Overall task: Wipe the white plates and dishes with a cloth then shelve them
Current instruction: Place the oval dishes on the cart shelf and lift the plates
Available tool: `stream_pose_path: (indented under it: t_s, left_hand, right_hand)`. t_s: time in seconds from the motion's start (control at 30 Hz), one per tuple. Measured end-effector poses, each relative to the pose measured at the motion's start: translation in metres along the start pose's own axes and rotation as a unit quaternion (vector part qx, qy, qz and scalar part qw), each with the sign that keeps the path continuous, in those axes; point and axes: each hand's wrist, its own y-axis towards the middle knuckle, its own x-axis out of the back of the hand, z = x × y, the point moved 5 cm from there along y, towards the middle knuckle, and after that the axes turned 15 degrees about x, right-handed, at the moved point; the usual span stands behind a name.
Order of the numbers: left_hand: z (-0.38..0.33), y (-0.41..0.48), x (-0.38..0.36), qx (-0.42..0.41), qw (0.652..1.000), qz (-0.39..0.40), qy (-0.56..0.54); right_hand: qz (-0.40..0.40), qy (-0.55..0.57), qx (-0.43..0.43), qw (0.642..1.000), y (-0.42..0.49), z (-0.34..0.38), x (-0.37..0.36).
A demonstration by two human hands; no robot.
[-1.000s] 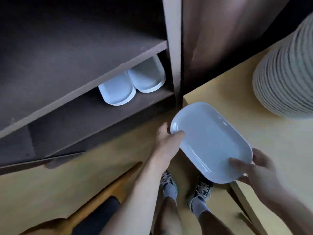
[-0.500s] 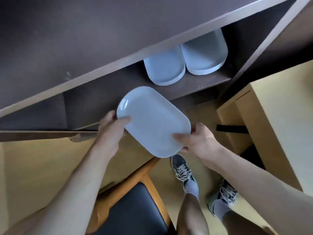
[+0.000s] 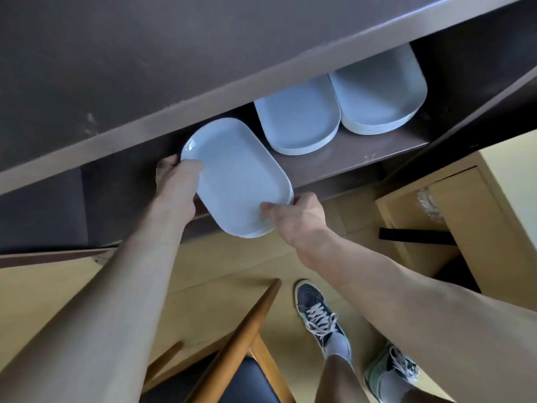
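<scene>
A white oval plate (image 3: 236, 175) is held with its far end under the upper board of a dark brown shelf unit and its near end sticking out past the lower shelf (image 3: 357, 154). My left hand (image 3: 175, 184) grips its left rim, thumb on top. My right hand (image 3: 295, 215) pinches the near right rim. Its edge looks layered, so it may be more than one plate. To its right on the same shelf stand two stacks of white oval plates, the middle stack (image 3: 297, 119) and the right stack (image 3: 377, 88).
A light wooden table (image 3: 505, 181) stands at the right, beside the shelf unit. A wooden chair with a dark seat (image 3: 247, 370) is under my arms, and my shoes (image 3: 319, 312) stand on the light wood floor.
Both hands have carried the plate from over the table leftward and forward, and its far end has now gone into the lower shelf opening, left of the two stacks.
</scene>
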Motion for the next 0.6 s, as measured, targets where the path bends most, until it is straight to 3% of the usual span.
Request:
stream_pose_path:
  t_s: [0.17, 0.4, 0.6]
  left_hand:
    - [-0.006, 0.02, -0.008, -0.025, 1.0, -0.009, -0.001]
    - [0.035, -0.012, 0.001, -0.058, 0.994, -0.021, 0.096]
    - [0.076, -0.034, -0.005, 0.005, 0.995, 0.049, 0.086]
  right_hand:
    - [-0.034, 0.01, -0.013, 0.999, 0.005, 0.001, -0.018]
    - [-0.082, 0.028, -0.029, 0.996, -0.006, -0.003, -0.02]
    - [-0.075, -0.027, -0.034, 0.996, -0.01, 0.001, -0.029]
